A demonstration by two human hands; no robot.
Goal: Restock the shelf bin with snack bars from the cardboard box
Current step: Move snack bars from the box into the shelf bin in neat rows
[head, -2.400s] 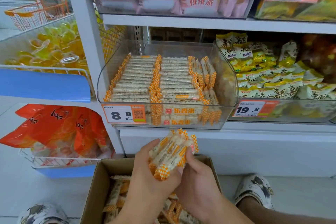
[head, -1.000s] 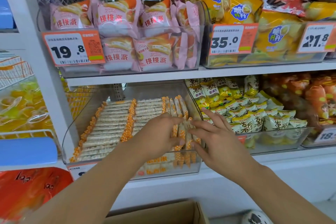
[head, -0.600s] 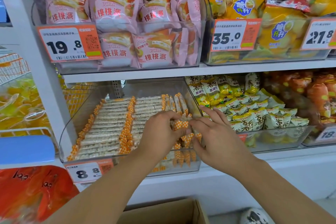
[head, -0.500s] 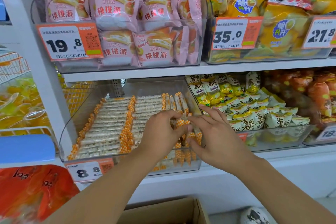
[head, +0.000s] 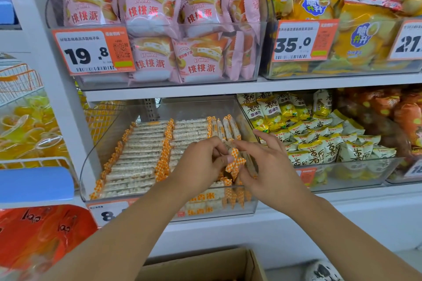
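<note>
A clear plastic shelf bin (head: 96,157) on the middle shelf holds two flat rows of white snack bars (head: 137,157) with orange checked ends, plus bars stood on edge at its right side. Both hands reach into the bin's right front part. My left hand (head: 201,164) grips a bunch of snack bars (head: 235,162) there, fingers curled round them. My right hand (head: 267,166) pinches the same bunch from the right, index finger stretched over its top. The cardboard box (head: 205,264) shows only its top flap at the bottom edge, its contents hidden.
Bins of pink pie packs (head: 155,36) and yellow chip bags (head: 319,11) stand on the shelf above. A bin of yellow-white packets (head: 319,143) is right of the snack bar bin. Orange bags (head: 41,235) hang lower left. A shoe (head: 322,271) is beside the box.
Earlier both hands held a bunch of bars above the box; they have risen into the bin. Over the last second the hands stayed at the bin's right front, shifting the bunch slightly.
</note>
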